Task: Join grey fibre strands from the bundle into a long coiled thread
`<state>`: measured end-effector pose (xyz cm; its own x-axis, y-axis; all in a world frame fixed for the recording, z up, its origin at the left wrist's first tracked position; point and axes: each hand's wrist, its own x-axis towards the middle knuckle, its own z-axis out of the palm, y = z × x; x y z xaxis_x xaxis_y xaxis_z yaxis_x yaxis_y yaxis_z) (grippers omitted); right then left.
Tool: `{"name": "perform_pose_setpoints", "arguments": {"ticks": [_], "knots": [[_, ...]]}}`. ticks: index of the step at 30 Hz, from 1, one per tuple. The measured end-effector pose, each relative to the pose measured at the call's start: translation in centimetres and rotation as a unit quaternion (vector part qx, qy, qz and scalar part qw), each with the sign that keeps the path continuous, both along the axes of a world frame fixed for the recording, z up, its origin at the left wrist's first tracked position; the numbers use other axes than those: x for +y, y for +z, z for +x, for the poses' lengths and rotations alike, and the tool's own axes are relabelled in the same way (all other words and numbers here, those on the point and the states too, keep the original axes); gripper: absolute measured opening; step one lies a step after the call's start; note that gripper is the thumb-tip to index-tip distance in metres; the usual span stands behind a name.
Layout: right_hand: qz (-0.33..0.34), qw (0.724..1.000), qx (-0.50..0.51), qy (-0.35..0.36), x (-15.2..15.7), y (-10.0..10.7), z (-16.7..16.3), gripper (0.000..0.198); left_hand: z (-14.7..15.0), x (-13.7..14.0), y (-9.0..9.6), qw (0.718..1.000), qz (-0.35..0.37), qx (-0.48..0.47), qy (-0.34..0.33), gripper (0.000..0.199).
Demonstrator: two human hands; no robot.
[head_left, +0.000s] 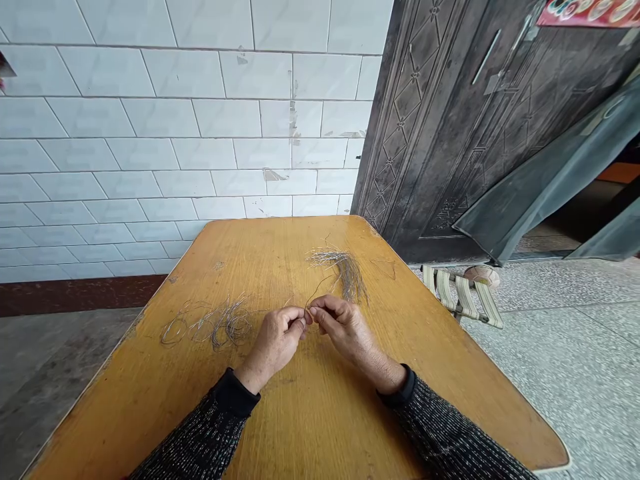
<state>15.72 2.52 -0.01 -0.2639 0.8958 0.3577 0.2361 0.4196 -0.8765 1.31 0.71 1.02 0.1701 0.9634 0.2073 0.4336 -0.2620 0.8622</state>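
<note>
Over the middle of the table, my left hand [278,340] and my right hand [345,330] meet fingertip to fingertip. Both are closed in a pinch on a thin wire [316,289], which rises in a curve from between the fingers. The part of it inside the fingertips is hidden. Left of my left hand lies a loose tangle of looped wires [230,325]. Just beyond my right hand rests a bundle of bent thin wires [349,272], its strands hooked over at the far end.
The wooden table [400,413] reaches a white tiled wall [200,120]. A bent wire piece [387,267] lies near its right edge. To the right, a stool with striped straps [465,293] stands on the floor, below a dark metal door [445,133] and a grey curtain [550,180].
</note>
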Motion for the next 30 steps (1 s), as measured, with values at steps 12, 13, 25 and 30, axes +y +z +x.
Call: {"name": "perform_pose_setpoints", "arguments": {"ticks": [12,13,25,30], "knots": [[-0.083,0.993,0.084,0.012,0.8,-0.4,0.0,0.019,-0.4,0.1,0.0,0.973,-0.141,-0.172,-0.055,0.014],[-0.099,0.99,0.1,0.015,0.9,-0.4,0.0,0.019,-0.4,0.1,-0.1,0.963,-0.165,-0.207,-0.061,0.013],[-0.289,0.892,0.319,0.136,0.3,0.6,0.3,0.022,-0.8,0.7,-0.5,0.86,-0.276,-0.425,-0.071,0.016],[-0.378,0.831,0.382,0.145,0.2,1.1,0.2,0.02,-0.6,0.7,-0.7,0.854,-0.274,-0.432,-0.094,0.014]]}}
